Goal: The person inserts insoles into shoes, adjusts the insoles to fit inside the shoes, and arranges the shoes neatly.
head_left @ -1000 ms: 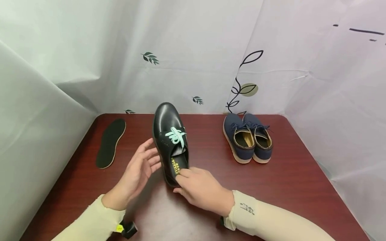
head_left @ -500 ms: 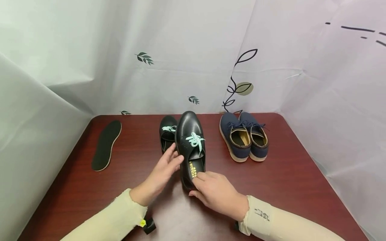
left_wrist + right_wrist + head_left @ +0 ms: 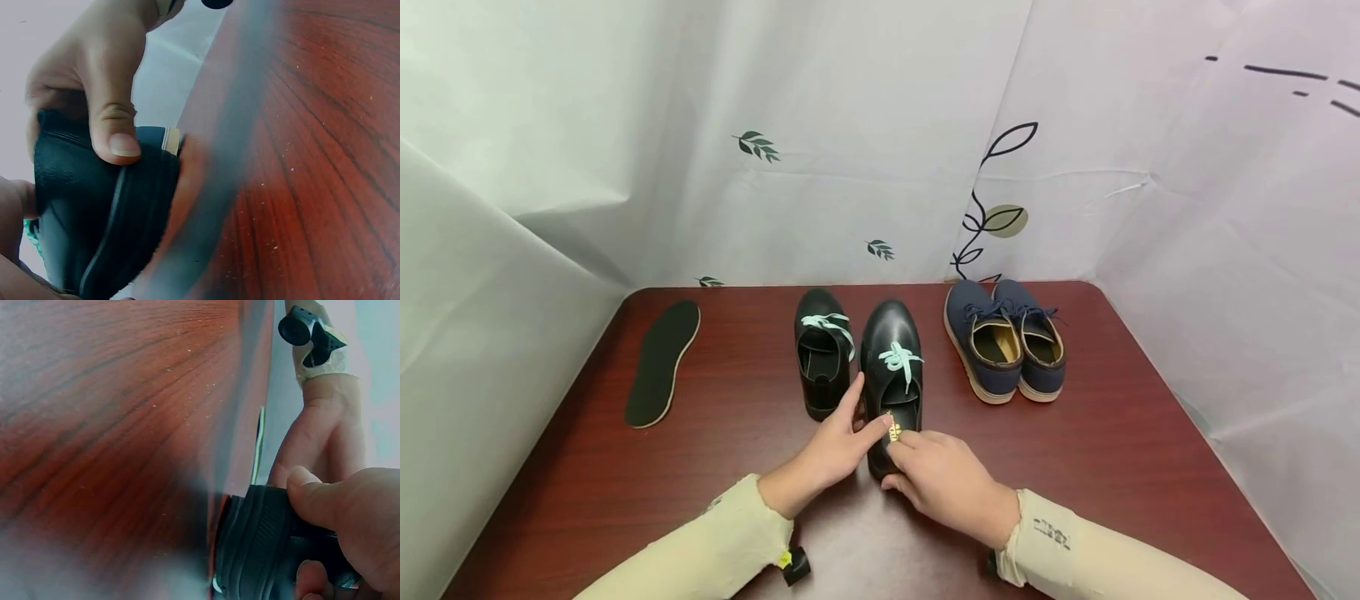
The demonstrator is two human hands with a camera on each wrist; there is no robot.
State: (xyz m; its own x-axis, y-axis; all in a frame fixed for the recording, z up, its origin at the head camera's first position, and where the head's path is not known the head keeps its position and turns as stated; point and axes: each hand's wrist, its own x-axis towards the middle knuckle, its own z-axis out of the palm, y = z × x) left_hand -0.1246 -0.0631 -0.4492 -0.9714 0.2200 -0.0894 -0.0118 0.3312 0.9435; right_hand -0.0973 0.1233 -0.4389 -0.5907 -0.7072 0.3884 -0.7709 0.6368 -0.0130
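A black leather lace-up shoe with a mint-green bow stands at mid-table. My right hand pinches its heel, thumb outside at the back and fingers inside the opening. The right wrist view shows that thumb pressing the shoe's heel. My left hand holds the shoe's left side, thumb over the collar and index finger along the outer wall. Some left fingers are hidden behind the shoe. A matching black shoe stands just left of it, its mint laces loose over the front.
A pair of navy lace-up shoes stands at the back right. At the far left lies a black insole. The reddish-brown table ends at a white curtain behind and at both sides.
The held black shoe has moved right and down onto the table, uncovering the other black shoe. My left hand has come from beside it to grip its side. The right hand keeps the heel.
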